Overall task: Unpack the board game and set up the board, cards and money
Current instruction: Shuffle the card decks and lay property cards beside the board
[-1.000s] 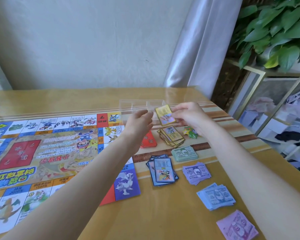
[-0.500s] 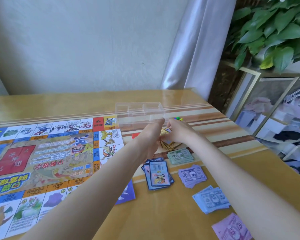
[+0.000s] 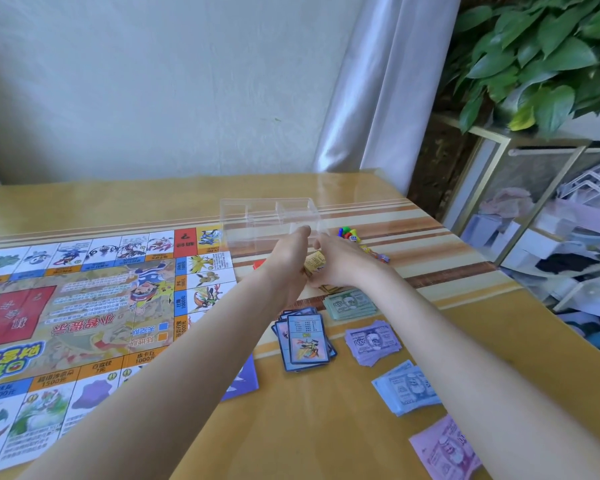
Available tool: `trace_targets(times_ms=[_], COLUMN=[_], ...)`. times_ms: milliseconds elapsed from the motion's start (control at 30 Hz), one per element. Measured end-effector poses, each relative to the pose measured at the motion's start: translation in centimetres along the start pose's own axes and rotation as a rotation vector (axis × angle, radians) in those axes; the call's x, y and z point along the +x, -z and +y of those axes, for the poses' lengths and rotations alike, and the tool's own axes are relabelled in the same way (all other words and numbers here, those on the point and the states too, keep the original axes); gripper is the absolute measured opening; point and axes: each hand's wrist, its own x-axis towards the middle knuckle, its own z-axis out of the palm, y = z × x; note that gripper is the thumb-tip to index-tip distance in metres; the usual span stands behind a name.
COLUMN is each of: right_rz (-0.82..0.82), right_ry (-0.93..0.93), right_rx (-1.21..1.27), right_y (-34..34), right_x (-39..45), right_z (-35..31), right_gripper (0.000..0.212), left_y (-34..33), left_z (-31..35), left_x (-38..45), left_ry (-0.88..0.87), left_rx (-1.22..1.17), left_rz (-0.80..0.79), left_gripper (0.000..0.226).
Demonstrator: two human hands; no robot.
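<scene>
Head view: left hand (image 3: pixel 288 261) and right hand (image 3: pixel 340 263) together grip a yellow-bordered paper card stack (image 3: pixel 315 263), fingers curled round it, just near of a clear rigid plastic compartment tray (image 3: pixel 267 216); glossy printed game board (image 3: pixel 84 306) lies flat at left; blue-bordered cards (image 3: pixel 305 337) and green banknotes (image 3: pixel 350 301) rest on the polished wooden table (image 3: pixel 309 427); pale textured wall (image 3: pixel 153 81) behind.

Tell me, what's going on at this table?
A person is setting up a board game. Both hands, left hand and right hand, hold a stack of yellow cards just in front of an empty clear plastic tray. The game board is unfolded. A pile of blue cards and several piles of play money lie sorted on the table.
</scene>
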Motion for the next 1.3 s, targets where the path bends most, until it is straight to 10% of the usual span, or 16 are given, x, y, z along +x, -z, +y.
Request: trace_targets(times_ms=[400,567,800,1000,1300], right_rz=[-0.195,-0.191,0.008,-0.392,-0.082], right_ry=[-0.007,-0.055,0.043,0.187,0.219], right_rx=[-0.115,-0.167,-0.166,-0.253,-0.124], right_y=[1.0,-0.8,3.0,2.7,-1.0], right_x=[1.0,3.2,-1.7,-6.9,-8.8], right_z=[-1.1,-0.9,-0.7,-3.4,-3.5], right_gripper=[0.071,0.089,0.051,0.056,0.031], left_y=[0.0,2.2,6.1,5.9,6.4], left_z=[0.0,0.1,-0.1,-1.7,-2.7], left_x=[-0.6,-2.4,-6.6,-7.4,-6.5], left_ry=[-0.026,-0.243,-0.393,-0.548,-0.591], left_rx=[0.075,0.499,1.221,1.641,1.608], left_rz=[-0.065,-0.089,-0.336,-0.346,-0.321], left_gripper=[0.052,0.027,0.039,0.056,0.047])
